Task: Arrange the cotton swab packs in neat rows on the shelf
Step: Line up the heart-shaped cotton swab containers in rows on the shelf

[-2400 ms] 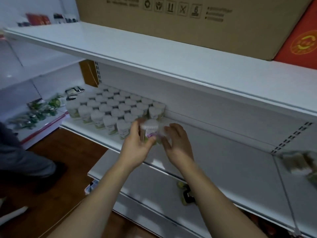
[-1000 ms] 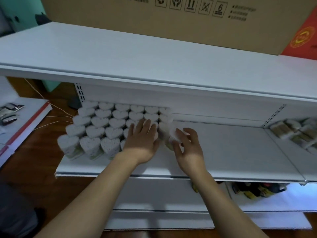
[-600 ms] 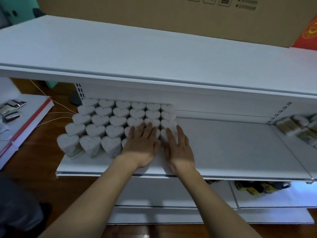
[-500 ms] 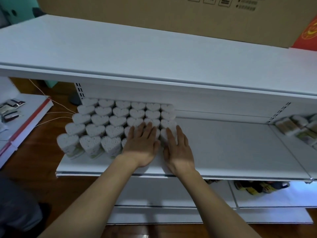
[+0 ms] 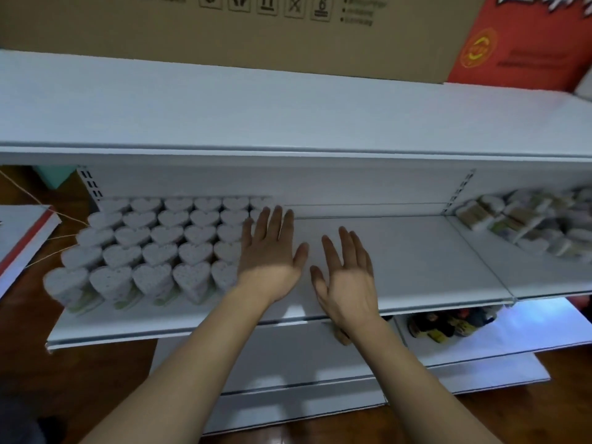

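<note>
White heart-shaped swab packs (image 5: 153, 251) fill shelf (image 5: 416, 267) left of centre | left hand (image 5: 272, 261), right hand (image 5: 347, 277) flat, empty | press block's right edge evenly, squaring columns.

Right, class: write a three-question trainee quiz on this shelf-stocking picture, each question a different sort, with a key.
1. True or false: the left hand grips a heart-shaped cotton swab pack.
2. Multiple choice: on the shelf, the neat block of packs fills A) the left part, B) the middle, C) the whole width.
3. Short answer: what stands on the top shelf beside the red box?

Key: 1 false, its fingers are straight. 2 A. 3 a brown cardboard box.
</note>
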`<state>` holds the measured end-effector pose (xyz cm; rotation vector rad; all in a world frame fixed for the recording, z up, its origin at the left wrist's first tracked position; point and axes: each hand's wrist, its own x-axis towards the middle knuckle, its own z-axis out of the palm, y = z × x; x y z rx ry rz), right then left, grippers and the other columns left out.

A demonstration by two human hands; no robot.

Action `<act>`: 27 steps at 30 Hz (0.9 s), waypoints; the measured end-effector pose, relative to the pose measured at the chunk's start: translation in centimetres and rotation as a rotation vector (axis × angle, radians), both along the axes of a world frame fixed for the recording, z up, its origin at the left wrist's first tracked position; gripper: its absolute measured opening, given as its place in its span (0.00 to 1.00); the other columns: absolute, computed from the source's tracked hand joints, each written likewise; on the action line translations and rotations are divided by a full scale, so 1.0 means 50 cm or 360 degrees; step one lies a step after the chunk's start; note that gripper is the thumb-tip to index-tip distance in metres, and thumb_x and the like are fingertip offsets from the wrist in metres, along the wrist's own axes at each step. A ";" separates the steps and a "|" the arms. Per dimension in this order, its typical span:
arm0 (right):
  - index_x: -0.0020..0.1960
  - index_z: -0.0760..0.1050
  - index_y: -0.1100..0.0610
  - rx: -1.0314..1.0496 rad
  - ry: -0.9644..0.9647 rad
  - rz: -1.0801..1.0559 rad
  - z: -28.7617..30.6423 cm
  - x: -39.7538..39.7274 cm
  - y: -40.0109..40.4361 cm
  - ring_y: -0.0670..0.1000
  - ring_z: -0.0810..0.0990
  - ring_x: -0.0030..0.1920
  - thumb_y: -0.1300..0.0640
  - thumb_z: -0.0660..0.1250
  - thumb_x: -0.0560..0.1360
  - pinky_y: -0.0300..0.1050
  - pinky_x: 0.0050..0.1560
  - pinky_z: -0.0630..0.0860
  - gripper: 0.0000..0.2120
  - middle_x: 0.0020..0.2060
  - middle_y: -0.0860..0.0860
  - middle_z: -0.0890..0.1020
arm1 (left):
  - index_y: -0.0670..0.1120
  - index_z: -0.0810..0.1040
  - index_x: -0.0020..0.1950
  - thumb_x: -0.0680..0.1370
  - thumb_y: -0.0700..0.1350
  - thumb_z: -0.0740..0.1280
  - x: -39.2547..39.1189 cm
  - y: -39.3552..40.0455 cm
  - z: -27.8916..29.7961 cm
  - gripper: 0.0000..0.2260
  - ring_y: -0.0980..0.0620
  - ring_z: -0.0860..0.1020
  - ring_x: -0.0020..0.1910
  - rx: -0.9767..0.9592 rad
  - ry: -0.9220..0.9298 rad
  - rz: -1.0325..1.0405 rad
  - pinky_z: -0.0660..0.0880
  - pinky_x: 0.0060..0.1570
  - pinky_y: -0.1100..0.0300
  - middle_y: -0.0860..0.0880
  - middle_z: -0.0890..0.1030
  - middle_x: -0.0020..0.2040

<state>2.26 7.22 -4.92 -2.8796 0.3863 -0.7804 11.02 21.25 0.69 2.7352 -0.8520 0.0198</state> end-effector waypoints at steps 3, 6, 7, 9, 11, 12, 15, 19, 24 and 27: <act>0.74 0.69 0.58 -0.0026 -0.0014 -0.0097 0.018 -0.072 -0.094 0.65 0.63 0.75 0.46 0.61 0.78 0.63 0.71 0.65 0.28 0.75 0.63 0.66 | 0.47 0.47 0.83 0.83 0.61 0.46 -0.059 -0.094 0.004 0.32 0.47 0.43 0.82 -0.0030 -0.0077 -0.0059 0.38 0.79 0.45 0.47 0.47 0.83; 0.74 0.68 0.57 -0.0051 -0.0036 -0.0159 0.024 -0.164 -0.204 0.64 0.61 0.75 0.46 0.63 0.78 0.63 0.71 0.64 0.28 0.75 0.62 0.65 | 0.47 0.50 0.83 0.82 0.61 0.47 -0.130 -0.208 0.004 0.32 0.46 0.47 0.82 -0.0130 -0.0150 -0.0078 0.41 0.78 0.45 0.46 0.52 0.83; 0.74 0.67 0.57 -0.0055 -0.0021 -0.0189 0.027 -0.196 -0.245 0.63 0.61 0.75 0.46 0.62 0.78 0.63 0.71 0.64 0.28 0.75 0.61 0.65 | 0.47 0.50 0.83 0.83 0.60 0.48 -0.156 -0.250 0.005 0.31 0.46 0.47 0.82 -0.0151 -0.0136 -0.0091 0.41 0.79 0.45 0.46 0.52 0.83; 0.74 0.67 0.56 -0.0050 0.0006 -0.0250 0.032 -0.257 -0.327 0.63 0.61 0.76 0.45 0.60 0.78 0.62 0.71 0.64 0.28 0.74 0.60 0.66 | 0.47 0.48 0.83 0.84 0.59 0.51 -0.208 -0.332 0.006 0.31 0.46 0.46 0.82 -0.0162 -0.0087 -0.0129 0.41 0.79 0.45 0.46 0.51 0.83; 0.73 0.69 0.57 -0.0042 0.0030 -0.0322 0.036 -0.313 -0.412 0.63 0.63 0.75 0.44 0.59 0.77 0.62 0.70 0.66 0.28 0.73 0.61 0.68 | 0.46 0.48 0.83 0.84 0.59 0.50 -0.258 -0.410 0.006 0.31 0.45 0.46 0.82 -0.0191 -0.0084 -0.0179 0.41 0.79 0.44 0.45 0.51 0.83; 0.72 0.71 0.57 -0.0043 0.0033 -0.0354 0.038 -0.338 -0.454 0.64 0.64 0.74 0.44 0.58 0.77 0.63 0.70 0.67 0.28 0.72 0.61 0.70 | 0.46 0.49 0.83 0.83 0.60 0.49 -0.281 -0.447 0.005 0.31 0.45 0.46 0.81 -0.0209 -0.0080 -0.0196 0.41 0.79 0.43 0.45 0.51 0.83; 0.68 0.74 0.59 -0.0011 0.0032 -0.0447 0.040 -0.397 -0.565 0.65 0.67 0.72 0.45 0.59 0.75 0.64 0.68 0.69 0.27 0.68 0.62 0.74 | 0.47 0.49 0.83 0.84 0.58 0.53 -0.339 -0.547 0.006 0.31 0.45 0.47 0.81 -0.0222 -0.0031 -0.0251 0.42 0.79 0.44 0.45 0.53 0.82; 0.69 0.75 0.60 0.0036 0.0062 -0.0552 0.029 -0.443 -0.686 0.65 0.67 0.72 0.47 0.62 0.75 0.63 0.70 0.67 0.26 0.67 0.62 0.75 | 0.47 0.50 0.82 0.84 0.58 0.54 -0.381 -0.665 0.007 0.30 0.44 0.49 0.81 -0.0222 -0.0016 -0.0369 0.43 0.78 0.46 0.45 0.54 0.82; 0.71 0.72 0.60 0.0088 0.0184 -0.0685 0.008 -0.476 -0.833 0.65 0.66 0.73 0.49 0.68 0.77 0.62 0.71 0.66 0.26 0.69 0.62 0.74 | 0.48 0.55 0.82 0.84 0.57 0.55 -0.400 -0.815 -0.006 0.29 0.46 0.52 0.81 -0.0245 0.0000 -0.0596 0.44 0.78 0.48 0.46 0.57 0.82; 0.73 0.70 0.60 0.0067 0.0223 -0.0759 0.010 -0.487 -0.928 0.65 0.65 0.73 0.49 0.66 0.77 0.61 0.72 0.65 0.27 0.70 0.62 0.73 | 0.47 0.57 0.81 0.83 0.57 0.57 -0.389 -0.920 -0.016 0.29 0.45 0.54 0.80 -0.0224 -0.0010 -0.0683 0.49 0.78 0.48 0.46 0.59 0.81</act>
